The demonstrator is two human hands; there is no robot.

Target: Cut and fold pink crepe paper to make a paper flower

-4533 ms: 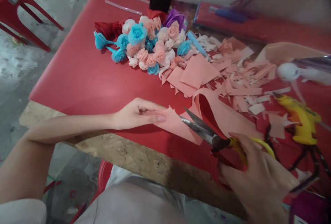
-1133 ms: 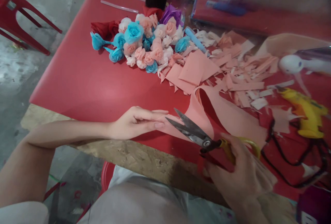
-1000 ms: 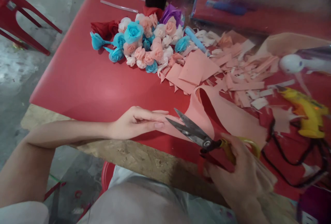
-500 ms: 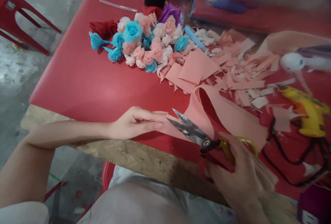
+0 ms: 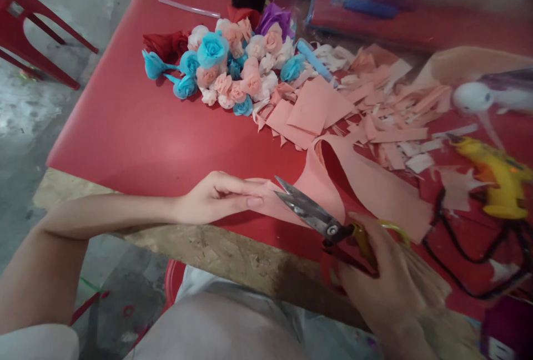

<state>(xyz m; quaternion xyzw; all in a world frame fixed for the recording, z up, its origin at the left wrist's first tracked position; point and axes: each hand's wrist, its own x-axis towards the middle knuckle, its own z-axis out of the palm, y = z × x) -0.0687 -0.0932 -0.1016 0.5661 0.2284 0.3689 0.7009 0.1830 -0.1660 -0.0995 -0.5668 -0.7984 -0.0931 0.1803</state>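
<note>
My left hand (image 5: 220,196) pinches the narrow end of a long strip of pink crepe paper (image 5: 320,182) between thumb and fingers, close to the table's front edge. From there the strip runs right and curls back in a loop across the red tabletop. My right hand (image 5: 387,277) grips a pair of scissors (image 5: 312,213) by its yellow and red handles. The blades point left and stand slightly apart over the paper, just right of my left fingertips. Whether the blades touch the paper, I cannot tell.
Blue, pink and white paper flowers (image 5: 225,71) cluster at the back. Pink paper scraps (image 5: 387,110) lie right of them. A yellow glue gun (image 5: 495,177) with a black cord (image 5: 449,260) rests at the right, below a white rounded object (image 5: 472,97). A red stool (image 5: 29,21) stands on the floor.
The scissor blades have closed partway, with their gap now narrower. My left hand and the paper strip stay almost where they were.
</note>
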